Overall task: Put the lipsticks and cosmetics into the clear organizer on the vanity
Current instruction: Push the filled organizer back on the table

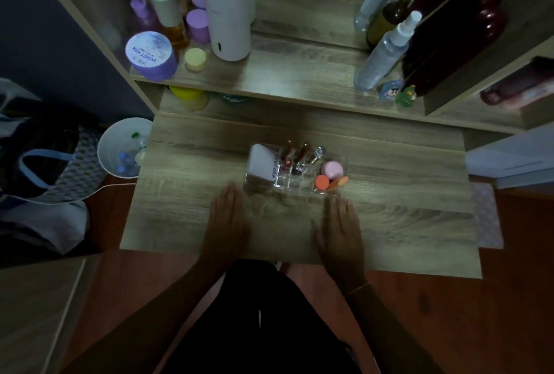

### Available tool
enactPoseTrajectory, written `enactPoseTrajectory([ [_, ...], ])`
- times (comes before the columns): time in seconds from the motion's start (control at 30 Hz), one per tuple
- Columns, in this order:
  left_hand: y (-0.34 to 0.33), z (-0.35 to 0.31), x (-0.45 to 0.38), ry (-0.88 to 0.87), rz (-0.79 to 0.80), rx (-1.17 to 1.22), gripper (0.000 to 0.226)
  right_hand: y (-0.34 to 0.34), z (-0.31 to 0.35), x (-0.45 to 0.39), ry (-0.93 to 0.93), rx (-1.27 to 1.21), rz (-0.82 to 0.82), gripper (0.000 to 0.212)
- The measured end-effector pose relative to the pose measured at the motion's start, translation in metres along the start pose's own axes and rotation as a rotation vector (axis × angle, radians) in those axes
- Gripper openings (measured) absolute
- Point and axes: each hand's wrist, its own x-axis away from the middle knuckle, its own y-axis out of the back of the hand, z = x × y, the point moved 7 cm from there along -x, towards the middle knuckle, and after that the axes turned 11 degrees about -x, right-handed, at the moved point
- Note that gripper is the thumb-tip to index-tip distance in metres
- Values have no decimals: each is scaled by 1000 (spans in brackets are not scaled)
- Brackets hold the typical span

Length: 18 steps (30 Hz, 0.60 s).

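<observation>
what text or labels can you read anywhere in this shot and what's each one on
"MOIST HYA": lid of the purple jar on the upper shelf, printed upside down to the camera; the smaller print around it is too blurred to read.
"4U2SKIN": white tube in the clear organizer; last letters uncertain.
Green lid under the shelf: script too blurred to read.
Lipstick sticker: too small to read.

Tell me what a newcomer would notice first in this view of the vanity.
The clear organizer in the middle of the vanity top draws the eye first: it holds a white tube on its left, lipsticks in the middle slots, and pink and orange round items at its right end. Just in front of it, the left hand and right hand lie flat and empty on the wood. On the shelf behind stands a tall white cylinder.
</observation>
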Motion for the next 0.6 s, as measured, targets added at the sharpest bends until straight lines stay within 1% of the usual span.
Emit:
enactPoseTrajectory([
  [0.07,-2,3,-7,41,30,-51,72,-8,-9,-2,-113,4,100,70],
  [0.13,-4,5,-13,53,45,-78,76,-13,-12,-5,-169,13,154,76],
  [0.33,-4,1,-25,-4,90,-90,81,-23,-14,-10,-197,45,217,82],
  [0.6,-3,-1,-26,-36,102,-103,80,-27,-22,-8,-209,64,244,79],
])
